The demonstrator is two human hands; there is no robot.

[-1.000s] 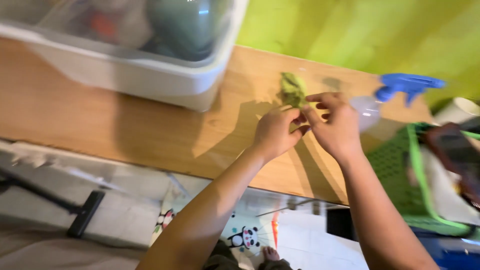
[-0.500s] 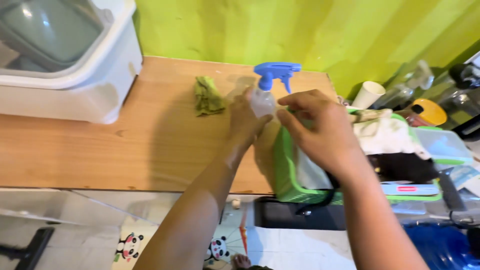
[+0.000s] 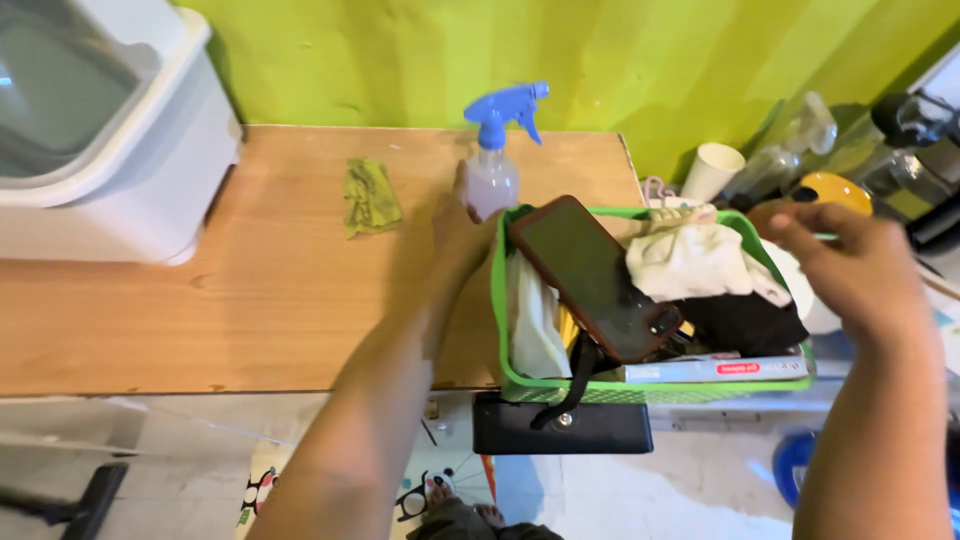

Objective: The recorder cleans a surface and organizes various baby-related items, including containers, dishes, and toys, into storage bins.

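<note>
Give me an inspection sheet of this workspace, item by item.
Surface: wooden tabletop, light brown, against a green wall.
Job's things: spray bottle with blue trigger, upright; crumpled green cloth lying apart from it.
Clutter: green basket holding a dark phone, white cloth and black items; white bin on the left.
Hands: left hand grips the bottle; right hand hovers over the basket's right side, holding nothing.
Cables: nothing seen.
Surroundings: paper cup, bottles, tiled floor below.

Upright blue-triggered spray bottle (image 3: pixel 492 170), gripped
</note>
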